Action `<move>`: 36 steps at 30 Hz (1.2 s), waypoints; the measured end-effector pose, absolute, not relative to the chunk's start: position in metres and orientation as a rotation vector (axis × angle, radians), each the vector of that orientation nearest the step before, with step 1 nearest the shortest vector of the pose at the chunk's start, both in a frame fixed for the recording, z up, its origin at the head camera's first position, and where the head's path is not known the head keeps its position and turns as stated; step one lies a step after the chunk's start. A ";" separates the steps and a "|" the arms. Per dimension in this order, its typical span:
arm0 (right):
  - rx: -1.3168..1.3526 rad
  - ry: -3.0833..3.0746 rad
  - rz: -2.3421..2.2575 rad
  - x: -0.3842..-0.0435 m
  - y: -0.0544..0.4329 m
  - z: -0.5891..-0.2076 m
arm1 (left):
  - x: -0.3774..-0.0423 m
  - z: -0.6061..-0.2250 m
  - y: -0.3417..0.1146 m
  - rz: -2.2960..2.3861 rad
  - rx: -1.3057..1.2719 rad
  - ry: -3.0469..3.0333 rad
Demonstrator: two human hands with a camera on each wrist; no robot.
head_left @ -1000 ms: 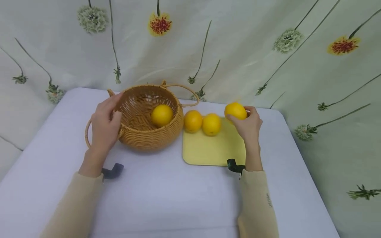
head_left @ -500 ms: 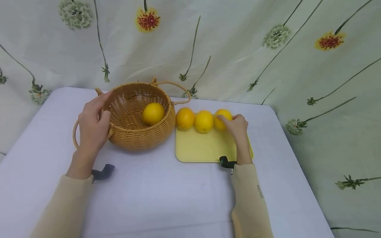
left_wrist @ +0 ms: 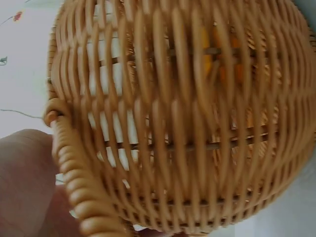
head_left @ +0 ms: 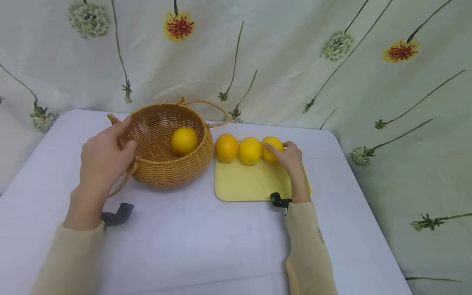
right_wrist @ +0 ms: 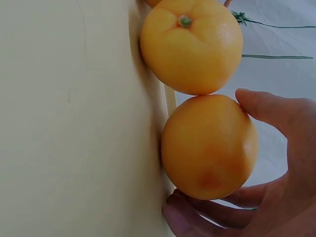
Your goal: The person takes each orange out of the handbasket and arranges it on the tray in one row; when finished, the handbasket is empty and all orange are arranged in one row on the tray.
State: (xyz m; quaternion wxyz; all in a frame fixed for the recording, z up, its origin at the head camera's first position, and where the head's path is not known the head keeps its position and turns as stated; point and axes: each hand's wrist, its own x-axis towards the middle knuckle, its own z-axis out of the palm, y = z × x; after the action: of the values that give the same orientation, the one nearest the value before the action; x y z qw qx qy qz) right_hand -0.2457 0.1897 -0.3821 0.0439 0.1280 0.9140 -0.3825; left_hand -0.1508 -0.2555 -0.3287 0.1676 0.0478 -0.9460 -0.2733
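Observation:
At the left, a round wicker basket (head_left: pixel 173 170) stands on the table with one orange (head_left: pixel 184 141) inside. My left hand (head_left: pixel 105 155) grips its left rim, fingers over the edge and thumb near the handle base. In the left wrist view the weave (left_wrist: pixel 187 113) and twisted handle (left_wrist: pixel 89 192) fill most of the picture, hiding the fingertips. My right hand (head_left: pixel 290 157) holds the rightmost orange (right_wrist: pixel 210 148), thumb on one side and fingers curled under the other. This orange rests at the yellow tray's far edge, touching the middle orange (head_left: pixel 250 150). Another orange (head_left: pixel 226 147) sits beside the basket.
The yellow tray (head_left: pixel 250 186) lies right of the basket on a white-covered table (head_left: pixel 191 246). A flower-print cloth (head_left: pixel 280 53) hangs behind the table. The basket's second handle (head_left: pixel 217 108) sticks out toward the back right.
My right hand has lowered its orange from above the tray into line with the other two. The left-side basket handle has swung toward me under my left wrist. The head view has shifted slightly.

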 end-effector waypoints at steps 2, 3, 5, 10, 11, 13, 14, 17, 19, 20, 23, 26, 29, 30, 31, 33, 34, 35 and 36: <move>0.381 2.794 -1.158 -0.246 0.189 -0.382 | -0.149 -0.325 -0.257 -0.742 0.142 -2.736; 0.376 2.797 -1.161 -0.247 0.189 -0.382 | -0.149 -0.324 -0.257 -0.729 0.141 -2.750; 0.372 2.806 -1.172 -0.247 0.189 -0.383 | -0.147 -0.322 -0.258 -0.710 0.145 -2.770; 0.332 2.865 -1.218 -0.246 0.188 -0.385 | -0.142 -0.317 -0.257 -0.644 0.143 -2.804; 0.323 2.876 -1.227 -0.246 0.188 -0.385 | -0.141 -0.316 -0.257 -0.622 0.126 -2.812; 0.310 2.894 -1.250 -0.246 0.188 -0.385 | -0.139 -0.313 -0.257 -0.575 0.075 -2.842; 0.309 2.897 -1.258 -0.246 0.188 -0.385 | -0.138 -0.311 -0.258 -0.551 0.042 -2.856; 0.316 2.906 -1.274 -0.247 0.188 -0.385 | -0.134 -0.305 -0.258 -0.480 -0.049 -2.933; 0.328 2.917 -1.290 -0.247 0.188 -0.385 | -0.132 -0.299 -0.258 -0.449 -0.082 -3.020; 0.340 2.920 -1.300 -0.247 0.188 -0.385 | -0.131 -0.296 -0.258 -0.431 -0.091 -3.062; 0.366 2.934 -1.344 -0.247 0.187 -0.384 | -0.127 -0.288 -0.261 -0.402 -0.109 -3.203; 0.382 2.936 -1.401 -0.246 0.184 -0.382 | -0.123 -0.282 -0.266 -0.390 -0.124 -3.282; 0.397 2.937 -1.465 -0.246 0.182 -0.380 | -0.119 -0.280 -0.265 -0.384 -0.153 -3.277; 0.403 2.935 -1.482 -0.246 0.181 -0.379 | -0.118 -0.280 -0.263 -0.383 -0.160 -3.260; 0.408 2.931 -1.502 -0.246 0.181 -0.379 | -0.117 -0.280 -0.260 -0.381 -0.166 -3.242; 0.415 2.922 -1.519 -0.247 0.180 -0.378 | -0.115 -0.279 -0.254 -0.364 -0.168 -3.213; 0.411 2.919 -1.518 -0.247 0.180 -0.378 | -0.113 -0.279 -0.250 -0.361 -0.156 -3.207; 0.406 2.916 -1.517 -0.247 0.180 -0.378 | -0.112 -0.279 -0.247 -0.351 -0.147 -3.198; 0.401 2.910 -1.520 -0.248 0.181 -0.378 | -0.111 -0.278 -0.243 -0.346 -0.138 -3.192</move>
State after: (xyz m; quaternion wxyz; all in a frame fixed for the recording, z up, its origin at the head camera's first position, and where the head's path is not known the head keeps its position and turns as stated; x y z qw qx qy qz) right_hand -0.2477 0.1805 -0.3780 -0.0827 0.1208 0.8769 -0.4579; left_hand -0.1107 -0.2430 -0.2784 -0.0362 -0.0429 -0.9926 -0.1075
